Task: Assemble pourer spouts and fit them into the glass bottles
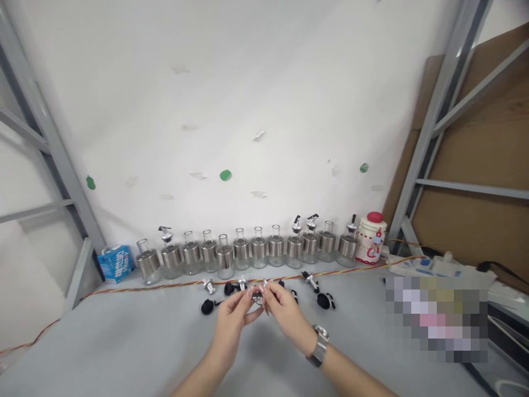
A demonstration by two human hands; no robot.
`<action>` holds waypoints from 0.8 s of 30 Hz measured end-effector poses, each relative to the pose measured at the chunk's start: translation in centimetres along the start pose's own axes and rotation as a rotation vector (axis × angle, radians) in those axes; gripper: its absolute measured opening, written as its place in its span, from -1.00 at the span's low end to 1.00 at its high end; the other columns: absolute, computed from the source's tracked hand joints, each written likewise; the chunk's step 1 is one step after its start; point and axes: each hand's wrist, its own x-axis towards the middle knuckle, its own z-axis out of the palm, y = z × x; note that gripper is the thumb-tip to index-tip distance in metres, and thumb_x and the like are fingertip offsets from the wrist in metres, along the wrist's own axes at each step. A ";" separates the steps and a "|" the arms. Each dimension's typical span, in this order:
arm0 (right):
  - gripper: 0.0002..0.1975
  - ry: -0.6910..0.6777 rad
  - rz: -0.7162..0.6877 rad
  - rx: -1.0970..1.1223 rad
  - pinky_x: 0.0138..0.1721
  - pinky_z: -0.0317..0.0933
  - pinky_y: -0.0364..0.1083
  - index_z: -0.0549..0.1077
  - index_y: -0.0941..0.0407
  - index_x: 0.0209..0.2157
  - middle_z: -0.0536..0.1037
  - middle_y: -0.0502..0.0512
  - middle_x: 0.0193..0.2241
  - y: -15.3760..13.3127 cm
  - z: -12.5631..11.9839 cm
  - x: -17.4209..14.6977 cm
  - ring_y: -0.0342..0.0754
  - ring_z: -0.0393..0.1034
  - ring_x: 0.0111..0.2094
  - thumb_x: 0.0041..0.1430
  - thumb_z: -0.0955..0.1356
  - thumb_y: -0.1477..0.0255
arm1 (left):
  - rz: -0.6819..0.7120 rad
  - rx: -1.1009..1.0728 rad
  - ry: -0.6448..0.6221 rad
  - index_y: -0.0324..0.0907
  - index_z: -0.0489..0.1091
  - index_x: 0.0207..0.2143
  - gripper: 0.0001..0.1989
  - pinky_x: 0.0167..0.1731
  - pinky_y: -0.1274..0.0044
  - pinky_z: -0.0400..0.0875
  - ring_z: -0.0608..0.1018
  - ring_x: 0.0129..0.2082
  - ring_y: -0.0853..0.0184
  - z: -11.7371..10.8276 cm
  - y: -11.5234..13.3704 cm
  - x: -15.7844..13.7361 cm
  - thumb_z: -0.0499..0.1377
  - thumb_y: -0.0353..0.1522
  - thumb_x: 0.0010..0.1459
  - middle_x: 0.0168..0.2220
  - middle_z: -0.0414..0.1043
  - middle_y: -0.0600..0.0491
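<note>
My left hand [235, 313] and my right hand [285, 311] meet over the front middle of the table, fingertips closed on one small black-and-silver pourer part [257, 296] that the fingers mostly hide. A metal watch is on my right wrist. Around my hands lie several loose pourer pieces: a silver spout [209, 285], a black cap [207, 306], a silver pourer [311, 281] and a round black cap [324, 300]. Behind them stands a row of glass bottles with steel sleeves [225, 257]; a few carry pourers, such as the left one [166, 234].
A red and yellow twisted wire [165, 285] runs across the table before the bottles. At the row's left end is a blue carton [115, 264]; a cream jar with a red lid [371, 240] ends it at the right. White power strips [438, 267] lie farther right.
</note>
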 end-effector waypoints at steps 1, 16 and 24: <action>-0.65 0.001 0.001 0.004 -0.51 0.01 -0.16 0.21 0.10 -0.61 0.20 -0.09 -0.67 -0.1 0.0 0.0 -0.16 0.08 -0.59 0.08 0.20 0.14 | 0.004 0.013 -0.011 -0.28 0.49 -0.34 -0.70 -0.16 0.30 0.38 0.47 -0.18 0.12 0.0 0.1 0.0 0.24 -0.25 -0.12 -0.27 0.50 -0.09; -0.63 -0.033 0.087 0.174 -0.68 0.16 -0.18 0.21 0.11 -0.58 0.17 -0.15 -0.71 0.3 0.1 0.5 -0.23 0.12 -0.72 0.02 0.23 0.09 | -0.021 0.096 -0.100 -0.28 0.49 -0.31 -0.65 -0.15 0.29 0.38 0.47 -0.17 0.10 -0.2 0.4 0.3 0.24 -0.22 -0.12 -0.26 0.50 -0.11; -0.65 0.060 0.142 0.162 -0.79 0.07 -0.23 0.05 0.05 -0.50 0.12 -0.29 -0.79 0.6 0.1 0.6 -0.29 -0.05 -0.84 -0.01 0.27 0.11 | -0.081 -0.016 -0.074 -0.29 0.47 -0.29 -0.66 -0.13 0.27 0.36 0.43 -0.10 0.05 -0.5 0.3 0.8 0.24 -0.25 -0.10 -0.15 0.44 -0.16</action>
